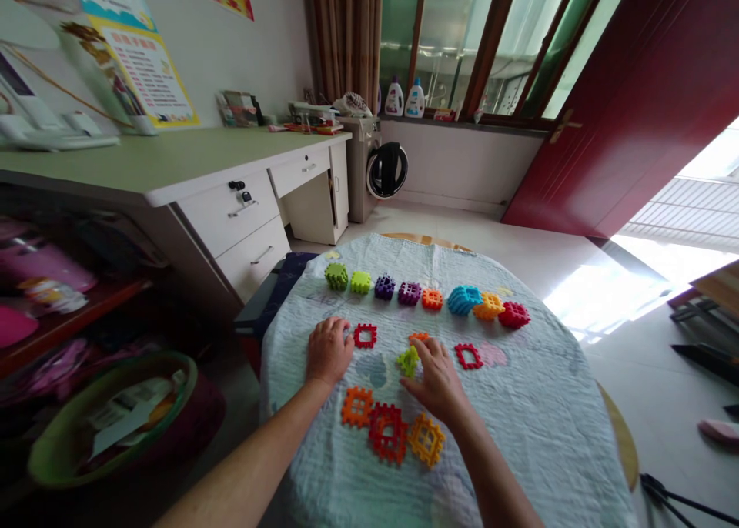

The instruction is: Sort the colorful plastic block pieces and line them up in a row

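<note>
My left hand rests on the cloth, its fingers lying loosely bent beside a red square frame piece; whether it touches the piece is unclear. My right hand has its thumb and index finger at opposite edges of a lime-green notched building piece. Partly hidden behind those fingers is an orange piece. Right of that hand lies another red frame piece. Nearer me, an orange window piece, a red square piece and a yellow window piece form a joined row.
A row of stacked pieces crosses the table's far side, from a green stack to a blue stack and a red stack. A pale blue cloth covers the round table. A desk stands left, with a basket below.
</note>
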Action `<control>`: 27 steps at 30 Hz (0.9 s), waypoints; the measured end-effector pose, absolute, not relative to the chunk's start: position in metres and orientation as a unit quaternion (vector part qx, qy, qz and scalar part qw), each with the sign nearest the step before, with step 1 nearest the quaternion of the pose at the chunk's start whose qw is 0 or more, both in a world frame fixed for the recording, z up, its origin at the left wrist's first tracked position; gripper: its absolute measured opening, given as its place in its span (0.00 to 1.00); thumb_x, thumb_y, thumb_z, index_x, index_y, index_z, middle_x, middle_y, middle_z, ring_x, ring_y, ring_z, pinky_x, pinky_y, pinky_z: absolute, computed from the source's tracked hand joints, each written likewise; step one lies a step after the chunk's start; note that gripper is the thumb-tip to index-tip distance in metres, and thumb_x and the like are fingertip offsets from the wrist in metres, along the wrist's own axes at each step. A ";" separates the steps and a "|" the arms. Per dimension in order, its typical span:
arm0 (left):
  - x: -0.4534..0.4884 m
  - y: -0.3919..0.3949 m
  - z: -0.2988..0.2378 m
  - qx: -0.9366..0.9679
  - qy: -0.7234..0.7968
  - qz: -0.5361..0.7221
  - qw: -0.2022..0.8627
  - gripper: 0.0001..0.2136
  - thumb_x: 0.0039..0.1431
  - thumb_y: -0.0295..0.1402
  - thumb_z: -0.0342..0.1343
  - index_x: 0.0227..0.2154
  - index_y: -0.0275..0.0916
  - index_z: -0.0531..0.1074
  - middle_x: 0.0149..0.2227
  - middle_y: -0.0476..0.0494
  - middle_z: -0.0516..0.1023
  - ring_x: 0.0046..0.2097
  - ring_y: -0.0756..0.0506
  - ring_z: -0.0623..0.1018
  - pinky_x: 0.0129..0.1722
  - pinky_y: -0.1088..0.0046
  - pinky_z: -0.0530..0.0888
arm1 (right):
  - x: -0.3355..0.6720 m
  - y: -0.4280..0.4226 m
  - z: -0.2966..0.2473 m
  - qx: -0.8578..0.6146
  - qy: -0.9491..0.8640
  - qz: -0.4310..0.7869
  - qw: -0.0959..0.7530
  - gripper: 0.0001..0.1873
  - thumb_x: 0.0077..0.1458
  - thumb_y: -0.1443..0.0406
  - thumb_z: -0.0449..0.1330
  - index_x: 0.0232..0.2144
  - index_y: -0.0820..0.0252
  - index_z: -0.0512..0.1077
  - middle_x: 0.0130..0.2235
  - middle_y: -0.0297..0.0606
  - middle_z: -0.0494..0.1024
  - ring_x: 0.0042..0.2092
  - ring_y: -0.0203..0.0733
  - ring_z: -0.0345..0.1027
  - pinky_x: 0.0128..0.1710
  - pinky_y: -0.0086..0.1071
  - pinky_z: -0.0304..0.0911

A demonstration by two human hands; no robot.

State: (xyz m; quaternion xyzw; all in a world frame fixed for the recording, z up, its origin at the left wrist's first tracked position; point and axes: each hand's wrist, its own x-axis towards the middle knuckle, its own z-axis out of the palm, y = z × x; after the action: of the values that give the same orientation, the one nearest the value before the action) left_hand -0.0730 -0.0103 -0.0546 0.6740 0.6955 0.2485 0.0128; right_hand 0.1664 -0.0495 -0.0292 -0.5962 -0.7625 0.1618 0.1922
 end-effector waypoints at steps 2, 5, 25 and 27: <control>-0.073 -0.010 -0.055 0.674 0.695 0.251 0.012 0.07 0.56 0.29 0.54 0.38 0.40 0.73 0.46 0.39 0.76 0.48 0.39 0.73 0.51 0.61 0.69 | 0.172 -0.047 -0.028 -0.574 -0.785 0.172 0.156 0.39 0.43 0.64 0.68 0.59 0.57 0.66 0.56 0.47 0.69 0.55 0.52 0.62 0.56 0.43 0.60; -0.073 -0.011 -0.055 0.675 0.693 0.251 0.014 0.07 0.56 0.29 0.53 0.38 0.40 0.72 0.46 0.39 0.76 0.48 0.38 0.73 0.51 0.61 0.69 | 0.175 -0.042 -0.028 -0.570 -0.791 0.187 0.120 0.40 0.41 0.64 0.70 0.59 0.57 0.67 0.57 0.47 0.67 0.55 0.53 0.61 0.55 0.43 0.59; -0.074 -0.010 -0.057 0.674 0.692 0.259 0.012 0.07 0.56 0.29 0.53 0.38 0.40 0.73 0.46 0.39 0.76 0.49 0.38 0.74 0.52 0.61 0.69 | 0.179 -0.039 -0.030 -0.602 -0.773 0.132 0.153 0.34 0.37 0.55 0.75 0.47 0.54 0.70 0.49 0.43 0.68 0.50 0.52 0.60 0.51 0.43 0.58; -0.074 -0.010 -0.056 0.673 0.693 0.258 0.013 0.07 0.57 0.29 0.53 0.37 0.40 0.73 0.46 0.40 0.77 0.49 0.38 0.74 0.52 0.61 0.69 | 0.179 -0.040 -0.033 -0.617 -0.764 0.123 0.141 0.35 0.36 0.53 0.75 0.47 0.53 0.71 0.48 0.42 0.69 0.49 0.53 0.60 0.50 0.44 0.58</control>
State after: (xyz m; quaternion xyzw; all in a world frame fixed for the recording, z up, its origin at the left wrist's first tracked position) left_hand -0.0735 -0.0104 -0.0561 0.6731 0.6928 0.2585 0.0128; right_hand 0.1789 -0.0403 -0.0327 -0.6174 -0.7641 0.1227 0.1410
